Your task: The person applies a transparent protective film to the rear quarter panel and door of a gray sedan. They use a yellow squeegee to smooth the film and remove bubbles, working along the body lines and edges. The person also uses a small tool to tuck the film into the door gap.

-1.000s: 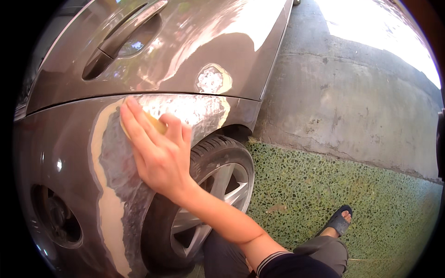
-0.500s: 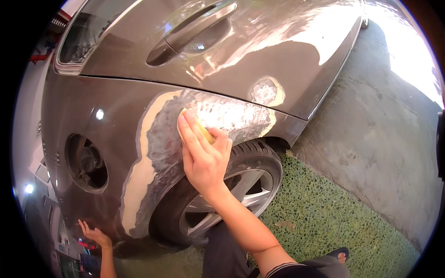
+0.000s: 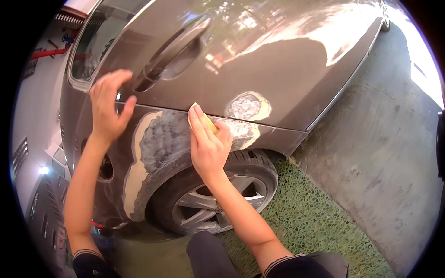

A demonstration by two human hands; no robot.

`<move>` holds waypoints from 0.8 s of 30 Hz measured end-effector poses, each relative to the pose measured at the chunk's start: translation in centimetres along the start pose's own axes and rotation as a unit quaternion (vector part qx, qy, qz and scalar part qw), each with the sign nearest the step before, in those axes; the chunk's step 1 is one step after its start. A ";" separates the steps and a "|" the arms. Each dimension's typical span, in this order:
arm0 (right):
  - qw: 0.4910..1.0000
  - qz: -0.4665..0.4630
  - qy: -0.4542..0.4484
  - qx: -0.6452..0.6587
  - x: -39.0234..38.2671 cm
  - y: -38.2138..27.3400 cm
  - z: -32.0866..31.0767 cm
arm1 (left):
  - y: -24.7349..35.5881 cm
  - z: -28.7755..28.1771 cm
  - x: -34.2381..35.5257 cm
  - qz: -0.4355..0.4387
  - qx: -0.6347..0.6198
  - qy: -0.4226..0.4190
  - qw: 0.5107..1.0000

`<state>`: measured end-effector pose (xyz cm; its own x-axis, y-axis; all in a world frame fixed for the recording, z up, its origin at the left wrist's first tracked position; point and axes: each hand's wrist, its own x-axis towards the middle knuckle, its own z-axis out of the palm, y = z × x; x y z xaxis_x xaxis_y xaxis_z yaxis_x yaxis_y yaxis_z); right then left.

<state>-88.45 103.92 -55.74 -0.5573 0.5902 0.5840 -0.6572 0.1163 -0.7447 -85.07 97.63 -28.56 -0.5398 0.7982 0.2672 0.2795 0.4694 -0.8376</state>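
My right hand (image 3: 208,148) is closed on a yellow pad (image 3: 212,124), pressed on the sanded patch (image 3: 162,141) above the rear wheel arch of a grey-brown car. The patch has a bare mottled middle and a beige edge. My left hand (image 3: 109,104) is open, fingers bent and apart, slightly blurred over the body near the door seam and below the window; whether it touches cannot be told. A smaller round sanded spot (image 3: 245,105) lies on the door above the seam. The recessed door handle (image 3: 171,51) is at the top, right of my left hand.
The car's wheel (image 3: 218,204) sits below the patch. Green terrazzo floor (image 3: 301,222) meets grey concrete (image 3: 366,167) at the right. A round opening (image 3: 104,167) in the body is partly behind my left arm. Red pipes (image 3: 46,53) on a white wall show at the far left.
My left hand has risen from low at the left to near the door seam. My right hand has shifted along the patch with the pad. The view has also moved.
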 end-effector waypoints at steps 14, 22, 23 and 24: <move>0.997 -0.012 0.052 -0.053 7.2 5.7 0.6 | -1.3 7.5 5.1 -0.061 -0.099 -0.061 0.991; 0.993 -0.020 0.085 -0.079 10.8 10.4 0.0 | -2.8 7.6 3.4 -0.043 -0.076 -0.052 0.995; 0.993 -0.015 0.089 -0.078 11.5 11.0 -0.3 | -3.0 7.5 3.2 -0.042 -0.077 -0.053 0.995; 0.993 -0.010 0.092 -0.076 12.1 11.8 -0.7 | -3.0 7.5 3.1 -0.047 -0.085 -0.054 0.994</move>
<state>-102.62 112.98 -57.64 -0.4345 0.7207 0.5401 -0.5743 0.2402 -0.7826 -93.54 95.80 -28.77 -0.6503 0.7061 0.2802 0.3490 0.6053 -0.7154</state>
